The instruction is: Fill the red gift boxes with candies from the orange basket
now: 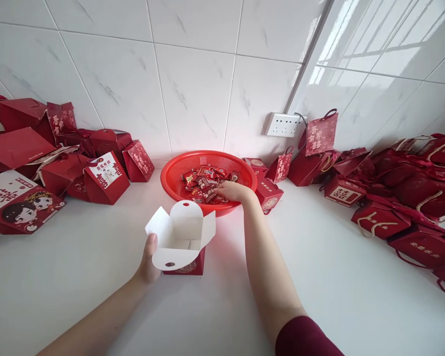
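Fingers of your R hand are among wrapped sweets, can't tell if gripping any; your L hand grips the open box by its L side. Box is on the counter, nr the red basket.

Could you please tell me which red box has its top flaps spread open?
The box held by the left hand: it alone has white flaps spread around an open top.

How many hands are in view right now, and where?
2. The left hand holds the left side of the open box; the right hand is at the wrapped candies in the red basket.
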The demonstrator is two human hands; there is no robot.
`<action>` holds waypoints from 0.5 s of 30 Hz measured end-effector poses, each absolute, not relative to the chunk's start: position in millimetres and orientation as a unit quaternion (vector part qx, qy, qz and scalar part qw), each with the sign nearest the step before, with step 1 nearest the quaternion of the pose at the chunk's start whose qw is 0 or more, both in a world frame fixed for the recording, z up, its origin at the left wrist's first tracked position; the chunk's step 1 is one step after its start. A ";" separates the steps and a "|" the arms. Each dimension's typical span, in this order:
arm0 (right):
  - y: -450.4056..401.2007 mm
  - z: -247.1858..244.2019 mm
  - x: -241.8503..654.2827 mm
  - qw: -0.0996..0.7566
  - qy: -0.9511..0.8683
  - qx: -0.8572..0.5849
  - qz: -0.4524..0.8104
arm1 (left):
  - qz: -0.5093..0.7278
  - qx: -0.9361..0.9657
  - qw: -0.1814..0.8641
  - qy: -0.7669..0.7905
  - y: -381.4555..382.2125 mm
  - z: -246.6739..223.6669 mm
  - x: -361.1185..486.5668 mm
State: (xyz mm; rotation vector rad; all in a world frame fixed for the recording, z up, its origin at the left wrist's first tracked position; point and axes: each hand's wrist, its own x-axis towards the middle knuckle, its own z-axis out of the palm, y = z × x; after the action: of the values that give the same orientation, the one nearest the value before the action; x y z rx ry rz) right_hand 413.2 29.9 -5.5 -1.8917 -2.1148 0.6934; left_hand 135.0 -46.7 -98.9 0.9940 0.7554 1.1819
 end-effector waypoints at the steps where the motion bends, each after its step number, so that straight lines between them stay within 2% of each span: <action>1: 30.2 -6.1 413.6 0.108 -0.716 -0.646 0.240 | 0.524 0.441 0.649 0.331 -48.2 -98.2 135.6; 11: 16.3 -1.1 417.8 0.185 -0.724 -0.614 0.254 | 0.518 0.489 0.636 0.295 -49.5 -102.5 136.3; 15: 2.5 11.6 428.1 0.263 -0.727 -0.559 0.301 | 0.558 0.452 0.621 0.314 -52.7 -103.9 137.6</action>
State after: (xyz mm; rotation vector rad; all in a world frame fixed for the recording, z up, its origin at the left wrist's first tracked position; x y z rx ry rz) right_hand 428.1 2.5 11.6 -1.5107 -1.9657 0.8138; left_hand 137.6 -52.7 -103.9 1.0382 0.7219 1.2833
